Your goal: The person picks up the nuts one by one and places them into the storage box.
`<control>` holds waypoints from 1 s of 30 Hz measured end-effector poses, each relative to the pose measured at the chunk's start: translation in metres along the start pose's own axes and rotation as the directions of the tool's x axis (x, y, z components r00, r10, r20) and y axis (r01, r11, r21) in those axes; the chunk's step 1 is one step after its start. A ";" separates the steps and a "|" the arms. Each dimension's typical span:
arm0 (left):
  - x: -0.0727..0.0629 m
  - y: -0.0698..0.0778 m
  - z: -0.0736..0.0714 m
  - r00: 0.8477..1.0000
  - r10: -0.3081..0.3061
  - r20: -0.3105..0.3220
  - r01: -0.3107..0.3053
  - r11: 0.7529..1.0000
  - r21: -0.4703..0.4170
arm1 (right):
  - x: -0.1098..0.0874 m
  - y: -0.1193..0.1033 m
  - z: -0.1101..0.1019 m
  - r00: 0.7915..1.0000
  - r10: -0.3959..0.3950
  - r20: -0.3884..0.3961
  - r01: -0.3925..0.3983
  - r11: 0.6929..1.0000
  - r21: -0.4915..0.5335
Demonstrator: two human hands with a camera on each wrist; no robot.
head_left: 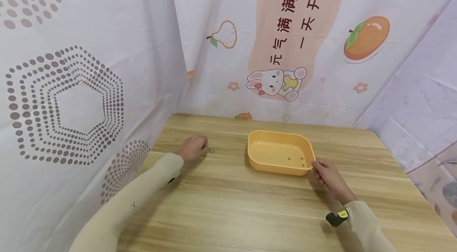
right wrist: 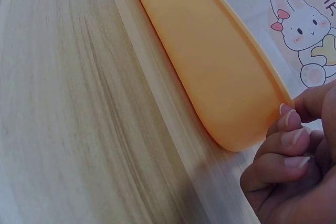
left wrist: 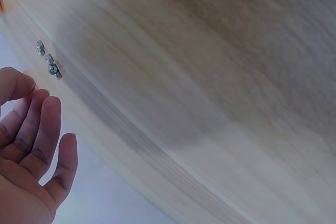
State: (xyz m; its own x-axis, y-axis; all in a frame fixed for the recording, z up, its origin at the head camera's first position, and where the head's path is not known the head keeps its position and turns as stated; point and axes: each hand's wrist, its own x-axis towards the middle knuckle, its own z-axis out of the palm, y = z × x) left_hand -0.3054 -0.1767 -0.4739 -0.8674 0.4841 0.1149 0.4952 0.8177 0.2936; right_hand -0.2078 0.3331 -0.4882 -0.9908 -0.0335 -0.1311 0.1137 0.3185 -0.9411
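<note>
Several small metal nuts [left wrist: 53, 70] lie in a cluster on the wooden table, just beyond the fingertips of my left hand [head_left: 193, 147]. In the left wrist view the thumb and a fingertip of that hand [left wrist: 34, 145] meet; whether something tiny is between them is hidden. An orange-yellow plastic tray [head_left: 278, 134] stands upright right of the nuts, with three small nuts [head_left: 301, 158] on its floor near the right end. My right hand [head_left: 329, 176] pinches the tray's near right corner, its other fingers curled below the rim beside the tray's outer wall [right wrist: 210, 61].
The wood-grain table [head_left: 228, 212] reaches back to a printed curtain [head_left: 221, 73] with fruit and a rabbit. A white dotted curtain [head_left: 150, 45] hangs along the left edge, close to the left arm. Another pale curtain [head_left: 421, 105] borders the right side.
</note>
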 end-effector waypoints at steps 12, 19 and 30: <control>0.000 0.007 0.002 1.000 0.004 -0.013 -0.004 1.000 -0.003 | -0.001 0.001 0.000 1.000 0.001 -0.009 -0.001 1.000 -0.009; -0.001 0.013 0.003 0.999 0.029 -0.034 -0.030 1.000 -0.009 | -0.001 0.000 -0.001 1.000 0.005 -0.010 -0.005 1.000 -0.015; 0.003 0.020 0.006 0.998 0.046 -0.042 -0.048 0.998 -0.049 | 0.000 0.001 -0.002 1.000 -0.007 -0.006 0.007 1.000 -0.016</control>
State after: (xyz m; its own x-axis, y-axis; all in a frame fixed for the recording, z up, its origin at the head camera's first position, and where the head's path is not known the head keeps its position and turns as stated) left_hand -0.2981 -0.1567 -0.4732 -0.8452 0.5073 0.1680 0.5330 0.7776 0.3336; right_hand -0.2080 0.3347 -0.4883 -0.9921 -0.0297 -0.1222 0.1054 0.3332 -0.9369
